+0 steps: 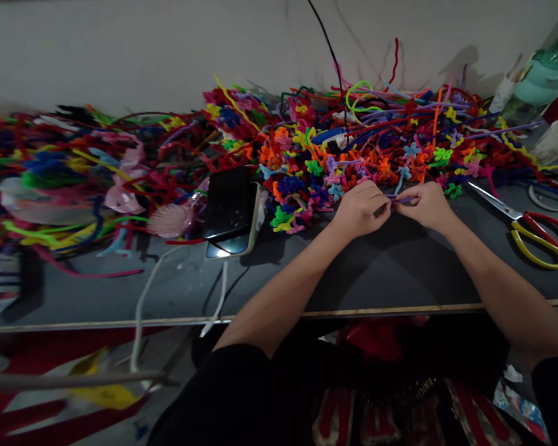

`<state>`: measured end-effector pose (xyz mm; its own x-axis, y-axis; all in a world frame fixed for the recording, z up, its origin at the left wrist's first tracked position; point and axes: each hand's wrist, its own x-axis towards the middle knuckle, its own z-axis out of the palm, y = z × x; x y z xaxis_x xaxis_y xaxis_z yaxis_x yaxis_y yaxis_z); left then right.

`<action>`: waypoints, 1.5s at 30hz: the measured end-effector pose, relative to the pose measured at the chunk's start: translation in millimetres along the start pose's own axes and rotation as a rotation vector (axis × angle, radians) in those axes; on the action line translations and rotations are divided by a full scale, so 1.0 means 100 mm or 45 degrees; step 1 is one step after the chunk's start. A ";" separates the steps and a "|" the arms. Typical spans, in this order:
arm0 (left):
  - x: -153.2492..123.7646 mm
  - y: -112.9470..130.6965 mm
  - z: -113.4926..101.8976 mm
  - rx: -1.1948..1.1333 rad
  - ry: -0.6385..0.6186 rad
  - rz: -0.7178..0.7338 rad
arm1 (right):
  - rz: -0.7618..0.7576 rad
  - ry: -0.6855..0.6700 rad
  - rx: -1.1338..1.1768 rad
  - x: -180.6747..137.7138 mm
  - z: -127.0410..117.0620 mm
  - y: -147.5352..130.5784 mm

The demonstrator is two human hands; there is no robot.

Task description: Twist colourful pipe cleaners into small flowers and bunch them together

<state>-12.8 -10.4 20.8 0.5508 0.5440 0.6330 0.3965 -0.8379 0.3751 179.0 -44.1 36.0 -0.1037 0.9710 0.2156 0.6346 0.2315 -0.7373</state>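
My left hand point(360, 209) and my right hand point(426, 204) meet over the dark table point(381, 279), fingers pinched together. Between them runs a short purple pipe cleaner point(398, 199), gripped at both ends. Just beyond my hands lies a big heap of small pipe-cleaner flowers point(316, 167) in orange, blue, green and pink. Long loose pipe cleaners point(400, 102) are piled behind it against the wall.
Red-and-yellow scissors point(534, 232) lie at the right. A phone stack point(230, 210) with white cables point(142, 303) sits left of centre, next to a pink brush point(170, 220). More pipe cleaners point(60, 173) cover the left. A white cup point(555, 141) and a green bottle point(544, 77) stand far right.
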 end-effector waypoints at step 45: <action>0.01 -0.20 0.27 -0.602 0.309 -0.808 | -0.304 0.239 -0.399 0.00 -0.03 0.11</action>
<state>-0.6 8.2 -4.6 0.1308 0.9406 0.3132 0.1984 -0.3344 0.9213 188.4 -41.8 30.3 -0.1529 0.8581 0.4902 0.8146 0.3903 -0.4291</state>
